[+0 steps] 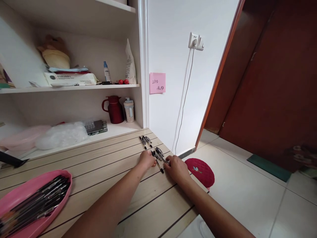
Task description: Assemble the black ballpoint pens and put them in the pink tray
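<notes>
A small bunch of black-and-clear pens [158, 153] lies on the slatted wooden table between my two hands. My left hand [147, 159] is at the left of the bunch, its fingers curled in and pinched at one pen [159, 167] that lies slightly apart, black tip towards me. From the right, my right hand [177, 169] has its thumb and bent fingers closed at the near ends of the bunched pens. Its inner fingertips are partly hidden. Just beyond, a second small group of similar pens [145, 141] rests near the table's far corner.
A pink oval basin [68, 188] full of pens stands at the left. Behind the table [104, 175], shelves hold a dark red jug [115, 110], a cup [129, 110] and a plastic bag [61, 136]. A red-covered stool [201, 172] is beyond the right table edge.
</notes>
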{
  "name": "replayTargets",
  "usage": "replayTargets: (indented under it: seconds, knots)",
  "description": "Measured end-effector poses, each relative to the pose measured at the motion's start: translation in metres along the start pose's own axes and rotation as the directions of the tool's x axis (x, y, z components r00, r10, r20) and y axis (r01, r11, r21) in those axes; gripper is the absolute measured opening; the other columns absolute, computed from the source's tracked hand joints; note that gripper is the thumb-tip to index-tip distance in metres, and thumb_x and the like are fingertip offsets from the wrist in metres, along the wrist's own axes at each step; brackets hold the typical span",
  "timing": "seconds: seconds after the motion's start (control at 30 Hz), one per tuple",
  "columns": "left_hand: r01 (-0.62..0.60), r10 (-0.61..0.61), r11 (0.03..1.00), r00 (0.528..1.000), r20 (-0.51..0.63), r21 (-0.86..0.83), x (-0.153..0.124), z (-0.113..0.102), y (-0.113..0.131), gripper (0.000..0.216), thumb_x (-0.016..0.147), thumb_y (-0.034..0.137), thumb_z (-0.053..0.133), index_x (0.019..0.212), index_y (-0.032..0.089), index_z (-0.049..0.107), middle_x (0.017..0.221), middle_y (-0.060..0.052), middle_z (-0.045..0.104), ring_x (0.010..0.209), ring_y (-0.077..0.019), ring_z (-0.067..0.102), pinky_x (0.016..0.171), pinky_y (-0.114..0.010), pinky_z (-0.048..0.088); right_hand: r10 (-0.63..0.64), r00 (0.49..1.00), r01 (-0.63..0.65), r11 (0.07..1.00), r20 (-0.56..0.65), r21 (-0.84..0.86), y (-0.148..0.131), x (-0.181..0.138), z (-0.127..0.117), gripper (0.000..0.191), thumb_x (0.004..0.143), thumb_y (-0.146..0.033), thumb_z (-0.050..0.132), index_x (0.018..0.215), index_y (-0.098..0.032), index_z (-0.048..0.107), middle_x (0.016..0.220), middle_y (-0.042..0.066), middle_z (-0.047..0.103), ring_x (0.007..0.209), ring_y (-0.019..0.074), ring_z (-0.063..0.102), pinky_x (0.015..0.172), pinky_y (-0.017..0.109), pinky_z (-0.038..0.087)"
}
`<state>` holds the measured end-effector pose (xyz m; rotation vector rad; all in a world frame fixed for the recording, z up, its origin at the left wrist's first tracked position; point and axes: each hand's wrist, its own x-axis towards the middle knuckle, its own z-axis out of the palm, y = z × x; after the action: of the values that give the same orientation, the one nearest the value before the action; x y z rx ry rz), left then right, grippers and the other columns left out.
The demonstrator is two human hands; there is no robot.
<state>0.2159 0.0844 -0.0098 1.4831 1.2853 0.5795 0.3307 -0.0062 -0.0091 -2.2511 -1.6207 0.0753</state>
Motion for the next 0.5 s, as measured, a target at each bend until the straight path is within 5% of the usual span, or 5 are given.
replayTargets:
  seconds: [0.17,0.5]
  knots:
    - [0.037,-0.038,0.999,0.998,0.040,0.027,0.0027,0.0029,0.0027,0.030,0.083,0.030,0.049,0.108,0.015,0.052,0.106,-0.007,0.057,0.088,-0.0167,0.057,0.074,-0.036,0.049,-0.009,1.000,0.009,1.000,-0.005,0.010,0.0017,-0.0006,0.0001,0.022,0.078,-0.030,0.045,0.090,-0.021,0.062,0.086,0.005,0.060,0.077,0.0176,0.056,0.057,0.025,0.030]
    - [0.053,-0.052,0.999,0.998,0.030,-0.013,0.0034,0.0045,0.0034,0.031,0.083,0.030,0.050,0.111,0.015,0.051,0.109,-0.007,0.055,0.091,-0.0179,0.057,0.076,-0.038,0.048,-0.010,1.000,0.010,1.000,0.011,0.025,0.0010,-0.0011,-0.0012,0.024,0.078,-0.030,0.046,0.094,-0.022,0.062,0.088,0.005,0.060,0.077,0.0168,0.056,0.057,0.025,0.030]
